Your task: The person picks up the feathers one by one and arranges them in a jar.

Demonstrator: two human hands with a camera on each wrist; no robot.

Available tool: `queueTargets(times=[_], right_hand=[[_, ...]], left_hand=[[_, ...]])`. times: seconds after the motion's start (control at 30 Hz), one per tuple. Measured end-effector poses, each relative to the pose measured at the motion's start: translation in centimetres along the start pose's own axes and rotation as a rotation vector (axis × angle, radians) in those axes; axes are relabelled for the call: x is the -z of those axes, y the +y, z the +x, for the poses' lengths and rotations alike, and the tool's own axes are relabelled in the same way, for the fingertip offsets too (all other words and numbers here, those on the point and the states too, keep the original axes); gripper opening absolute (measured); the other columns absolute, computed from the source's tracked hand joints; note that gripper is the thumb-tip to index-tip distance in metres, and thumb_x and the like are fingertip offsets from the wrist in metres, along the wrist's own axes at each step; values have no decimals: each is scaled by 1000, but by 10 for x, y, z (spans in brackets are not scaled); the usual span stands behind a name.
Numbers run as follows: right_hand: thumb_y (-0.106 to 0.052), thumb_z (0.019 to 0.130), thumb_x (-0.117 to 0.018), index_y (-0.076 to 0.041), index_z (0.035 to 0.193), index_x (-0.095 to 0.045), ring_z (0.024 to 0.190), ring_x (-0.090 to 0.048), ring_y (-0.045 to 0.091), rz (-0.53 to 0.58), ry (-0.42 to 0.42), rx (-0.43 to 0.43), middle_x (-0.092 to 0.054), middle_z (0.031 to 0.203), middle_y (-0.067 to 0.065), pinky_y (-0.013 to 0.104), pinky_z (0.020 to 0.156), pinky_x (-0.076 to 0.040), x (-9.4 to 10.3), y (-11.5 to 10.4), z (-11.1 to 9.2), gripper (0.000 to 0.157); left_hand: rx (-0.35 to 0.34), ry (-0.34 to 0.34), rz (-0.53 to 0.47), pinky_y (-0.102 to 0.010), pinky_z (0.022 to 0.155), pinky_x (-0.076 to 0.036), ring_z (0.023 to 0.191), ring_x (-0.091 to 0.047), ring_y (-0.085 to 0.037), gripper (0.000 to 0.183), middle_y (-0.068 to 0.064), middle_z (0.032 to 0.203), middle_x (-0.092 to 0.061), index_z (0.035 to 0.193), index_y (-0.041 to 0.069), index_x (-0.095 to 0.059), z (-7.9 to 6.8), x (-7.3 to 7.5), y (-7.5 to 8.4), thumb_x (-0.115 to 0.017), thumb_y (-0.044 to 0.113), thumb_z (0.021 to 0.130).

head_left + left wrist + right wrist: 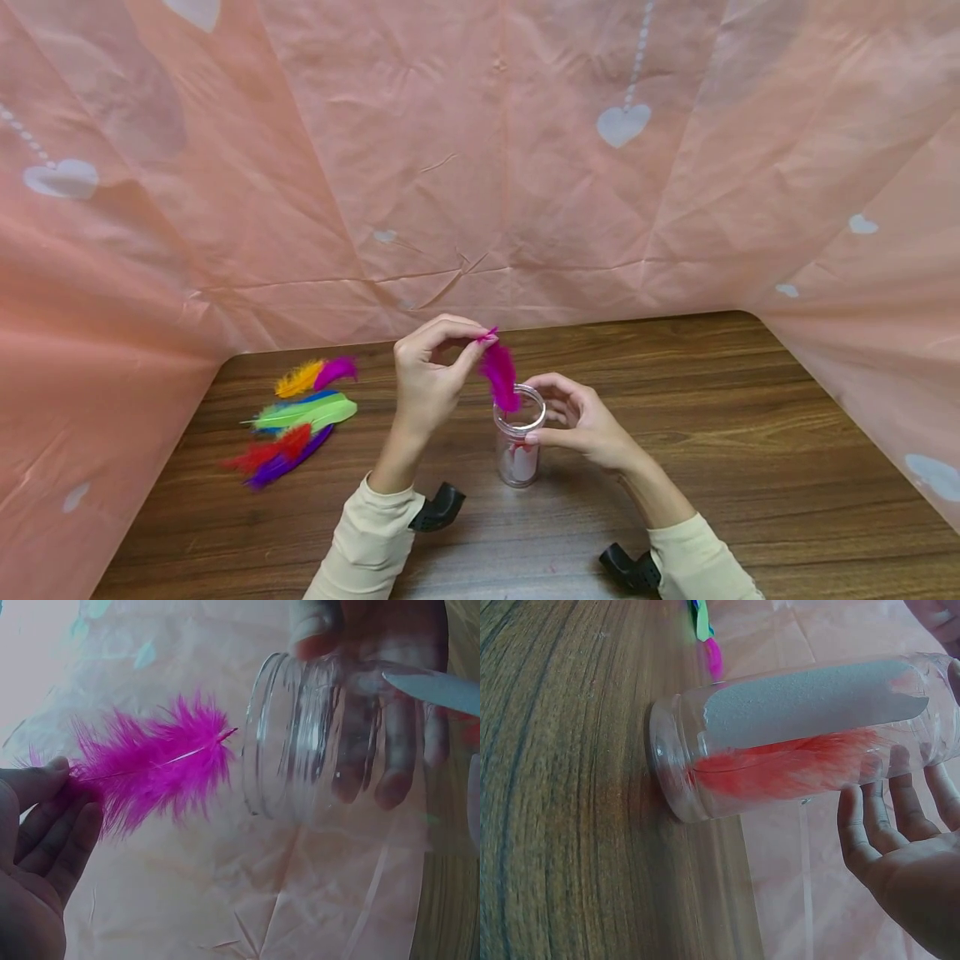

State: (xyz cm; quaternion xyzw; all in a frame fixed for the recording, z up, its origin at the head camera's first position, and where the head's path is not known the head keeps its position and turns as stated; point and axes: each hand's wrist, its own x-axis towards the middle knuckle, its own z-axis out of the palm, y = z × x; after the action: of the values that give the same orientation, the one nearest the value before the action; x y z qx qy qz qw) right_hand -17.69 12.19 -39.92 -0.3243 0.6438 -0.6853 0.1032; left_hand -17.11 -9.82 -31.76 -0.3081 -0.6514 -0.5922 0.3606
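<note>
A bright magenta feather (499, 379) hangs from my left hand (429, 379), pinched at its upper end between thumb and fingers. Its lower tip (231, 733) is just outside the mouth of a clear jar (517, 467), as the left wrist view shows. The jar stands upright and uncapped on the table. My right hand (588, 427) holds it near the rim, thumb on the near side and fingers around the far side. Inside the jar lies a red feather (780, 769), seen through the wall beside a pale label (802, 709).
Loose feathers lie at the table's left: an orange one (298, 380), a purple one (336, 372), a light green one (322, 411) over blue, a red one (272, 450) and a violet one (288, 463). A pink cloth (450, 167) with hearts rises behind the wooden table (712, 417).
</note>
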Motion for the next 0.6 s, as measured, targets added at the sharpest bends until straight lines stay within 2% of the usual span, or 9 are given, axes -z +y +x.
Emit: queueTargets(times=[0.2, 0.47, 0.6], right_hand=[[2, 86, -81, 18, 129, -51, 112, -68, 16, 1, 1, 1, -67, 122, -2, 31, 101, -54, 0, 1, -1, 55], [3, 86, -80, 19, 130, -50, 111, -68, 11, 12, -6, 9, -66, 123, -1, 27, 100, -54, -1, 2, 0, 56], [2, 86, -81, 19, 130, -50, 112, -68, 13, 1, -1, 3, -66, 122, 0, 29, 101, -54, 0, 1, -1, 56]], left_hand=[[7, -34, 3, -26, 78, -60, 82, -70, -15, 12, -22, 83, -72, 86, -11, -72, -4, -6, -2, -76, -20, 80], [32, -77, 13, -28, 77, -60, 79, -71, -28, 11, -20, 85, -73, 86, -9, -73, -14, -8, -4, -77, -17, 81], [56, -102, 5, -27, 75, -60, 78, -71, -28, 13, -18, 84, -73, 86, -8, -74, -19, -9, -3, -78, -17, 80]])
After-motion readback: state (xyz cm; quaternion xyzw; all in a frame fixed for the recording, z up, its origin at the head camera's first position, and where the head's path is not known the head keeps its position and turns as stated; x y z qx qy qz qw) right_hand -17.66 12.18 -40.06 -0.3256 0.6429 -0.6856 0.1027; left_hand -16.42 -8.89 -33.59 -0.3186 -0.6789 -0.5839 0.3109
